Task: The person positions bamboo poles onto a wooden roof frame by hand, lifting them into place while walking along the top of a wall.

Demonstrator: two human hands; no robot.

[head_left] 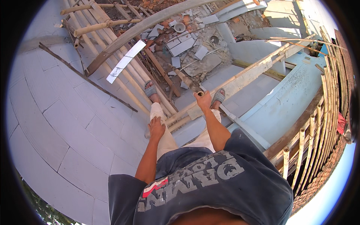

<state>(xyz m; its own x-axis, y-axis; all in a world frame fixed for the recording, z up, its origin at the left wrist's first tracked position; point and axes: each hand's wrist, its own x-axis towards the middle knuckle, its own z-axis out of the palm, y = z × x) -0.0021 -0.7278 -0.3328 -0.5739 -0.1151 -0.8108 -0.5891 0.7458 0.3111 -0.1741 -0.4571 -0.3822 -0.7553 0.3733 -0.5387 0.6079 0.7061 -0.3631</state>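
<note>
Up on the scaffold, right hand [203, 100] grips an upright pole's [200, 93] top end; left hand [156, 128] rests flat on the thigh [162, 131].

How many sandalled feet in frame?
2. The left sandal stands on the bamboo poles above the left hand. The right sandal stands beside the right hand, which grips a bamboo pole end. None seem hidden.

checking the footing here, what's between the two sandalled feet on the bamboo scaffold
In the head view, between the left grey sandal and the right grey sandal run pale bamboo poles, with broken grey rubble far below in the gap.
</note>
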